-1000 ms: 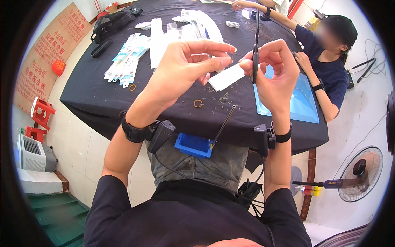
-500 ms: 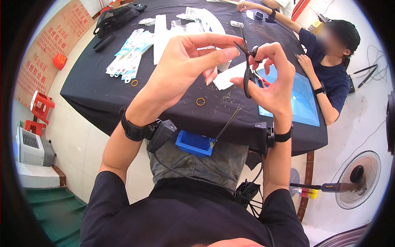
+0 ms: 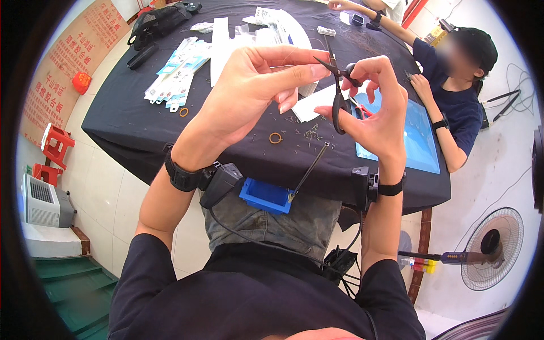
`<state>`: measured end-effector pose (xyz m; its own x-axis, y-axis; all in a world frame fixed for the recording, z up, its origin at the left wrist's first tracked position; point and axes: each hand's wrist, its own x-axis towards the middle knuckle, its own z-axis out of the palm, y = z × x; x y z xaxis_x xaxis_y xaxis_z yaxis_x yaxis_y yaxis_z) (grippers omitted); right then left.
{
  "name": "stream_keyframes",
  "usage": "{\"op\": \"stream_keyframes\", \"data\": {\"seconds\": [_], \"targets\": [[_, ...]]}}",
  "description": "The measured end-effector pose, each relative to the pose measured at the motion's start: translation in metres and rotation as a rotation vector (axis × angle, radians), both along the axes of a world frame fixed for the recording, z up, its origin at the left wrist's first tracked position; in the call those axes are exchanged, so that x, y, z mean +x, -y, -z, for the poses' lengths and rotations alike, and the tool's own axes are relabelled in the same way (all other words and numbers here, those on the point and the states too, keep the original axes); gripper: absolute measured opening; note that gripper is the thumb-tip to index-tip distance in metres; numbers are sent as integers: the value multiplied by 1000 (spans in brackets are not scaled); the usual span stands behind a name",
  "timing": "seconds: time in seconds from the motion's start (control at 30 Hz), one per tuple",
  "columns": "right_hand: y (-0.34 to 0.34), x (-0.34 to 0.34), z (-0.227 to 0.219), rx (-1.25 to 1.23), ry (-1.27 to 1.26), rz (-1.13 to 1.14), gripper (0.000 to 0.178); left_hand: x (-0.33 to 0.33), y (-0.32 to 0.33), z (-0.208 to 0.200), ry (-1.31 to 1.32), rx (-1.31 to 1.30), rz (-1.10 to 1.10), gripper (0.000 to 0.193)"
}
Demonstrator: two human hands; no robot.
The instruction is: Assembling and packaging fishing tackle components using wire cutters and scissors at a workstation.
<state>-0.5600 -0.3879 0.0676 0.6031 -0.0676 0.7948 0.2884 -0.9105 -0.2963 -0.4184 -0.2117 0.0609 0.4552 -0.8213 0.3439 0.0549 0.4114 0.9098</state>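
Observation:
My left hand [image 3: 241, 93] is raised over the table, thumb and index finger pinched together. A faint thin line shows by those fingers; its ends are too fine to make out. My right hand [image 3: 381, 116] holds small black scissors [image 3: 338, 105] with fingers and thumb at the handle loops. The scissor blades are spread apart, right beside my left fingertips. Below my hands, a brown ring [image 3: 275, 138] and a scatter of small clippings [image 3: 312, 132] lie on the black tablecloth [image 3: 226, 164]. Red-handled pliers [image 3: 361, 109] lie partly hidden behind my right hand.
A blue mat [image 3: 419, 136] covers the right side of the table. White and blue packets [image 3: 180, 73] lie at left, near another brown ring [image 3: 183, 112]. A blue box [image 3: 265, 196] with a thin rod sits at the front edge. Another person [image 3: 462, 85] sits at right.
The scissors and my right hand have shifted very slightly left. My left hand keeps its pinch at nearly the same place.

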Motion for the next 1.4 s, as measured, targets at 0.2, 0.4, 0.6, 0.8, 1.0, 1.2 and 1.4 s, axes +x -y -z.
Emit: {"op": "stream_keyframes", "data": {"seconds": [0.2,0.4,0.6,0.8,1.0,1.2,1.4], "targets": [[-1,-1,0,18,-20,2,57,3,1,2,27,-12,-9,28],[0,0,2,-2,-33,36,60,4,1,3,14,-27,-1,26],[-4,-1,1,26,-38,45,55,6,0,3,27,-23,-11,26],[-5,-3,1,49,-44,61,53,6,1,3,29,-1,-36,25],[-6,-2,1,13,-40,84,53,8,1,4,41,8,-43,25],[-1,-2,6,4,-26,82,54,9,2,3,49,6,-42,26],[2,-2,9,-5,-36,79,50,7,2,6,51,-5,-44,27]]}}
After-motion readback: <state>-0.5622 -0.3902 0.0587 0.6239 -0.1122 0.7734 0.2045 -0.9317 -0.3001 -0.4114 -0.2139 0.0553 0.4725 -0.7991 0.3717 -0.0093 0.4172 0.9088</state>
